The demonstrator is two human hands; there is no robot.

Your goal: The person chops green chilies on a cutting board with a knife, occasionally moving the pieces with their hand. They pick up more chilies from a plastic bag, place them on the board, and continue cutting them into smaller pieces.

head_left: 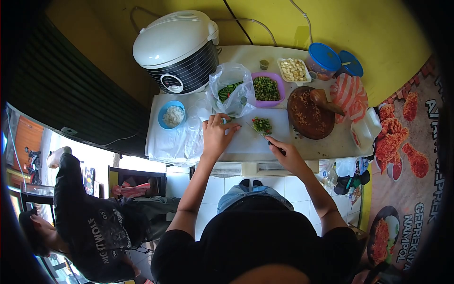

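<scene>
A pale cutting board (279, 120) lies on the table with a small pile of chopped green chilies (261, 125), a few red bits among them. My right hand (285, 155) is closed round the black handle of a knife (270, 139), its thin blade pointing left beside the pile. At the board's left side is my left hand (217, 136), thumb and fingers apart, close to some green bits. Just beyond it stands an open clear plastic bag (232, 78) with green chilies inside. A purple container (281, 90) behind the board holds chopped green pieces.
A rice cooker (177, 45) and a blue bowl (162, 124) of rice stand left. To the right are a stone mortar (300, 125) with a wooden pestle (326, 102), a tray of peeled cloves (293, 70) and blue-lidded tubs (324, 57). Another person (94, 222) is at left.
</scene>
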